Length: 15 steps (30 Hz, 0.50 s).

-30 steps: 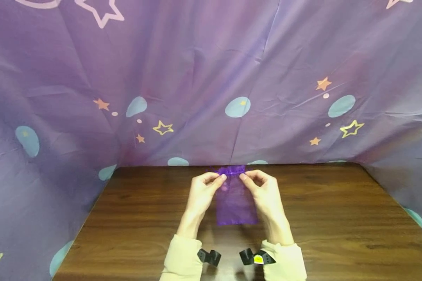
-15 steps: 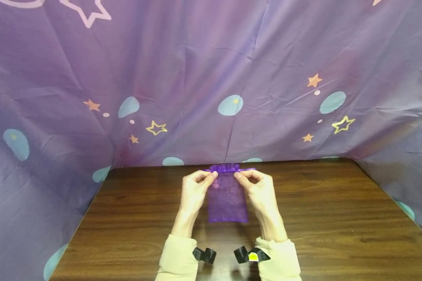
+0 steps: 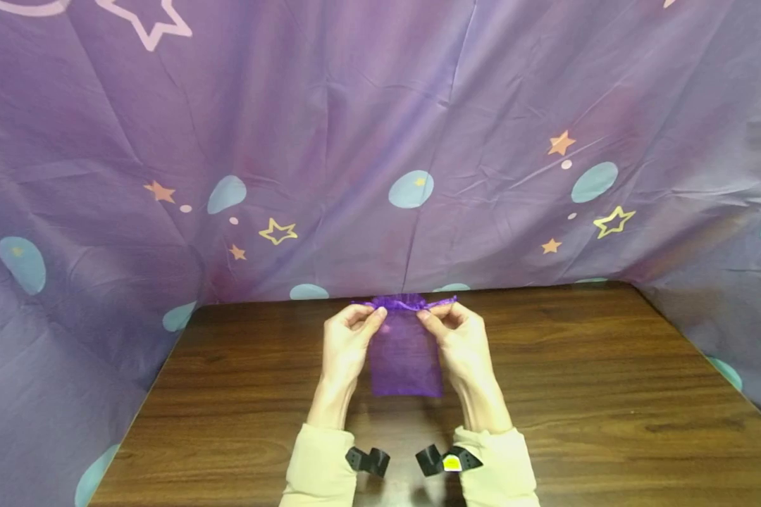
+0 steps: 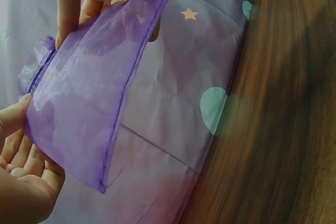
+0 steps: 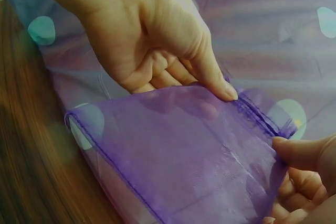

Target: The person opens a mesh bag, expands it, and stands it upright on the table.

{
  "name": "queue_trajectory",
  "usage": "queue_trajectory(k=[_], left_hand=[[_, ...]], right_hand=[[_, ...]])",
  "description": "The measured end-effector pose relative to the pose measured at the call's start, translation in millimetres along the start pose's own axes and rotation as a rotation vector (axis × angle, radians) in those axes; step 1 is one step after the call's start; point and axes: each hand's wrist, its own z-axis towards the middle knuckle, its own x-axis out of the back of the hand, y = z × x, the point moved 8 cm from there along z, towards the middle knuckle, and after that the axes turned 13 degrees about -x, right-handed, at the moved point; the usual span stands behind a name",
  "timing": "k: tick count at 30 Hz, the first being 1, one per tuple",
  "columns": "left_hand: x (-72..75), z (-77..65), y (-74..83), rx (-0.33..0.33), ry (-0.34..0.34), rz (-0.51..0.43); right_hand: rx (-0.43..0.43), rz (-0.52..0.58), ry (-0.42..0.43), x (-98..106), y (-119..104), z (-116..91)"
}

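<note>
A sheer purple drawstring pouch (image 3: 406,359) is held up between both hands in the head view, its gathered mouth at the far side. My left hand (image 3: 344,345) pinches its left upper corner between thumb and fingers, just below the gathering. At the opposite corner, my right hand (image 3: 466,345) does the same. The drawstring (image 3: 445,301) sticks out past the fingers on both sides. In the left wrist view, the pouch (image 4: 89,93) spreads flat with its stitched bottom edge hanging free. The right wrist view shows the gathered mouth (image 5: 257,114) between the two thumbs. Nothing inside the pouch is visible.
A dark wooden table (image 3: 583,394) lies below the hands. Behind it and at both sides hangs a purple curtain (image 3: 330,141) with stars and blue ovals. Black camera mounts (image 3: 369,461) sit on the cuffs.
The whole head view has shifted left, with hands and pouch shifting alike. The drawstring ends now show more clearly beside the fingers. Both hands keep their pinch on the pouch.
</note>
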Motion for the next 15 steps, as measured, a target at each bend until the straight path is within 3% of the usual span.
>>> queue_trajectory(k=[9, 15], left_hand=[[3.5, 1.6, 5.5, -0.013, -0.037, 0.04], [10.7, 4.2, 3.9, -0.029, 0.016, 0.033]], right_hand=[[-0.057, 0.039, -0.014, 0.2, 2.7, 1.3], [-0.054, 0.075, -0.029, -2.7, 3.2, 0.7]])
